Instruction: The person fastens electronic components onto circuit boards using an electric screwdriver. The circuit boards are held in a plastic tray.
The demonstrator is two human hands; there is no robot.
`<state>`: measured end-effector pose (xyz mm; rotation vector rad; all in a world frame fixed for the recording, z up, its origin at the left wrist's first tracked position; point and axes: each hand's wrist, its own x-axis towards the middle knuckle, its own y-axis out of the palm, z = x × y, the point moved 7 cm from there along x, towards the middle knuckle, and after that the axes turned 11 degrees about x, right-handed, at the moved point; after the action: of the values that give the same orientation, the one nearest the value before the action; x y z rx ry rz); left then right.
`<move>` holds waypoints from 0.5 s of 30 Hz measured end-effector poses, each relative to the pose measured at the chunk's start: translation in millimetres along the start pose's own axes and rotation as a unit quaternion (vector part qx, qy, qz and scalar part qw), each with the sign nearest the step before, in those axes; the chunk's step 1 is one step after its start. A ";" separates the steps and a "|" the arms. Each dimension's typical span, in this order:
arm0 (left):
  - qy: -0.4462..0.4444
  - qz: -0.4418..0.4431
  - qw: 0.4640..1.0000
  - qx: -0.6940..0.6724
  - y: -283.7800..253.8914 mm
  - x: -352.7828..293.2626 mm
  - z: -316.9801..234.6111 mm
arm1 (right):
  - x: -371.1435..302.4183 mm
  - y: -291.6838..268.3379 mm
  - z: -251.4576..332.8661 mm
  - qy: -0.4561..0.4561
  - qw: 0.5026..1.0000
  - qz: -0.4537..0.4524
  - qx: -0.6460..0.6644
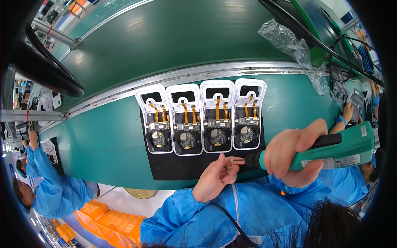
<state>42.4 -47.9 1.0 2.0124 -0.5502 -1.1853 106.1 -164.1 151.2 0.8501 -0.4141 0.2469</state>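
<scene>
The right hand [295, 151] is wrapped around a green electric screwdriver [359, 142], its fingers curled over the grip from above and below, the tool lying nearly level with its nose toward the left. The left hand [217, 175] comes up from a blue sleeve [175, 211], wrist bent toward the right, thumb uppermost and fingers curled in at the metal bit [237, 160]; whether they pinch the bit or some small part beside it, I cannot tell. On the screwdriver's side sits a white label with small dark print, a smaller pale label lies near its far end, and a black strip runs along the upper side. Just beyond the left hand, four white-framed units [217, 124] stand side by side in a row on a black mat [178, 167], their dark circuit boards and orange ribbon cables exposed, the bit near their lower ends but apart from them. The mat lies on a green worktable [103, 136], edged at the back by a metal rail. Farther out are crumpled clear plastic [285, 39], orange crates [118, 223] and a co-worker in blue [58, 194] at the left.
</scene>
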 end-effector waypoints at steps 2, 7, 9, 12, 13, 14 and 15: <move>0.017 0.012 0.999 0.040 -10.4 -4.3 1.1 | 3.7 -1.5 1.0 -0.030 0.999 -0.010 -0.025; 0.194 -0.115 0.883 0.413 -17.4 -23.7 -56.4 | 6.1 -14.4 0.1 -0.067 0.988 -0.060 -0.123; 0.263 -0.168 0.763 0.566 -1.4 -23.4 -88.4 | 7.2 -14.6 -0.5 -0.073 0.984 -0.054 -0.154; 0.352 -0.204 0.607 0.682 11.1 -17.4 -111.2 | 7.7 -12.6 -8.3 -0.066 0.980 -0.046 -0.179; 0.393 -0.198 0.537 0.720 18.6 -16.5 -113.4 | 8.3 -13.7 -9.7 -0.059 0.980 -0.051 -0.185; 0.393 -0.197 0.538 0.719 18.2 -14.6 -114.8 | 8.6 -14.6 -10.7 -0.059 0.979 -0.051 -0.186; 0.374 -0.188 0.503 0.756 18.7 -10.8 -112.8 | 9.0 -15.6 -13.2 -0.050 0.979 -0.047 -0.192</move>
<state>135.8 -11.0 56.7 3.8655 -0.7593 0.6763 123.3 -163.5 136.9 0.5022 -0.4948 0.0323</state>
